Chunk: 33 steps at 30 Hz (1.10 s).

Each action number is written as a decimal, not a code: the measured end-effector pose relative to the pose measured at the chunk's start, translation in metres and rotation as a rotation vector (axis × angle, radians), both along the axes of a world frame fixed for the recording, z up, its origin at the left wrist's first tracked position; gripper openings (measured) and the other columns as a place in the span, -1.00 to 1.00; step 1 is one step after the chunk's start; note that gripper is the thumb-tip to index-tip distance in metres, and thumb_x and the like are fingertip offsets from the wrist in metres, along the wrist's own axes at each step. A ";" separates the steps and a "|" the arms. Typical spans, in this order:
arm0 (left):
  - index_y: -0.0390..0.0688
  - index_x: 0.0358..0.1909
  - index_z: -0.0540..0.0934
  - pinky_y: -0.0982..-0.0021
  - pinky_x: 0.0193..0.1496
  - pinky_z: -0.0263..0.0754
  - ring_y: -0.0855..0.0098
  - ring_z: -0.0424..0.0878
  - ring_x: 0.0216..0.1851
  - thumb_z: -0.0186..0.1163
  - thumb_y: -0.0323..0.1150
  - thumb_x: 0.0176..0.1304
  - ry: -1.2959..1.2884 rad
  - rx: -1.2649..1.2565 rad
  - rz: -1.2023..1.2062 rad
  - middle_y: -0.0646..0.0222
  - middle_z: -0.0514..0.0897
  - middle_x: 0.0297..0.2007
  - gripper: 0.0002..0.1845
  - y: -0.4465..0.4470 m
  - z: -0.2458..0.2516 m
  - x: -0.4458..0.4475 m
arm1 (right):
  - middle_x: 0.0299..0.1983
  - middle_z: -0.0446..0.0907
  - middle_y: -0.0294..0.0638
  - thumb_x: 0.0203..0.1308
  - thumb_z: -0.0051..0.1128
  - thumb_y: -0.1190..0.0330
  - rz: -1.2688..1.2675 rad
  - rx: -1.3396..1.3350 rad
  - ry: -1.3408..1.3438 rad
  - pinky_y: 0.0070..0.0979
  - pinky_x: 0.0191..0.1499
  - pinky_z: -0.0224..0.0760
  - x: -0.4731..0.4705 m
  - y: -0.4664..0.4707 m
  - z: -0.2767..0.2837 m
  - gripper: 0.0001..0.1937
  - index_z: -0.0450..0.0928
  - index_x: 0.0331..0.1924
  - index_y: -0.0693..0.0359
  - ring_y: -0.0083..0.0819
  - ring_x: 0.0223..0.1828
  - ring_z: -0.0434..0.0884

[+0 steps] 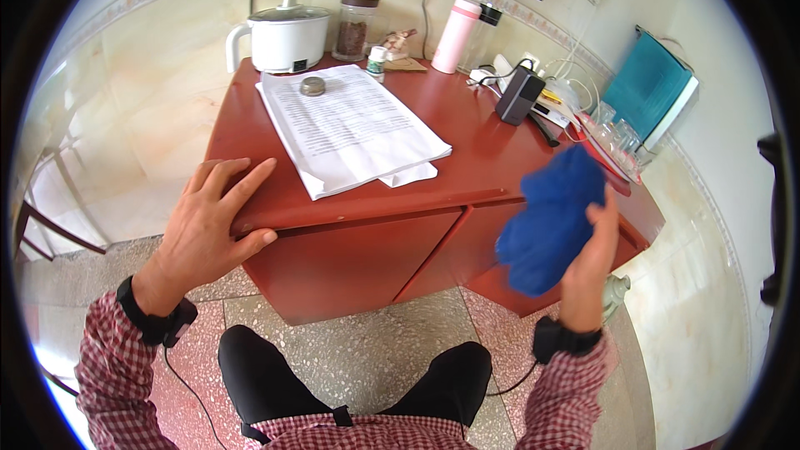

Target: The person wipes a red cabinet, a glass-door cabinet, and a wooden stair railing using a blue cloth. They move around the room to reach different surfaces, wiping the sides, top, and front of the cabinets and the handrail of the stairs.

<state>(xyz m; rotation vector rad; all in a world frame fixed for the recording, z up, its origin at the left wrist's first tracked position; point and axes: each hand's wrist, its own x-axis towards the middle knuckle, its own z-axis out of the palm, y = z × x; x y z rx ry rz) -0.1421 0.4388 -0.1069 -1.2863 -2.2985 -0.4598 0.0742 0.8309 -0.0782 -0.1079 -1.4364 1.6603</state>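
Note:
My left hand (209, 219) rests on the left front corner of a red-brown wooden cabinet (475, 131), its fingers spread on the top and the thumb at the front edge. Nothing is held in it. In my right hand (594, 256) is a blue cloth (556, 219), bunched and blurred, in front of the cabinet's right side. A stack of printed paper sheets (356, 131) lies on the cabinet top, to the right of my left hand. On the sheets sits a small round metal lidded tin (312, 86).
Along the back stand a white electric pot (290, 37), a brown-lidded jar (355, 28), a small pill bottle (376, 61) and a pink thermos (456, 36). At right are a black power bank (520, 95), cables, glass cups (625, 134) and a teal folder (650, 87).

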 end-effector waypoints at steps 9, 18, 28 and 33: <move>-0.02 0.40 0.41 0.05 0.42 0.22 -0.03 0.29 0.37 0.31 0.07 0.22 0.080 -0.004 -0.245 0.07 0.33 0.38 -0.25 0.028 0.012 -0.003 | 0.39 0.29 0.19 0.40 0.00 0.05 -0.752 1.460 -0.967 -0.17 0.41 0.18 -0.114 0.039 0.024 -0.35 0.19 0.49 0.12 0.15 0.37 0.31; -0.13 0.32 0.45 0.00 0.50 0.10 0.04 0.31 0.41 0.34 0.09 0.17 -0.016 -0.215 -0.145 0.14 0.40 0.38 -0.24 0.018 0.016 -0.017 | 0.61 -0.20 0.07 0.45 -0.50 -0.28 -0.028 1.383 -1.202 0.03 0.56 -0.30 -0.149 0.043 -0.007 -0.25 -0.12 0.60 -0.14 0.15 0.61 -0.20; -0.20 0.23 0.48 -0.02 0.41 0.22 -0.09 0.28 0.36 0.41 0.15 0.04 -0.070 -0.106 -0.169 0.10 0.40 0.35 -0.17 0.009 0.009 -0.029 | 0.59 -0.20 0.16 0.50 -0.46 -0.23 0.133 1.440 -1.232 -0.07 0.59 -0.42 -0.209 0.063 0.011 -0.26 -0.17 0.60 -0.07 0.14 0.62 -0.33; -0.21 0.23 0.47 -0.12 0.41 0.19 -0.15 0.28 0.35 0.42 0.14 0.01 -0.089 -0.151 -0.137 0.04 0.38 0.35 -0.15 0.010 0.013 -0.030 | 0.60 -0.16 0.10 0.49 -0.41 -0.21 0.119 1.456 -1.173 -0.03 0.56 -0.22 -0.241 0.081 0.003 -0.28 -0.12 0.59 -0.09 0.21 0.59 -0.17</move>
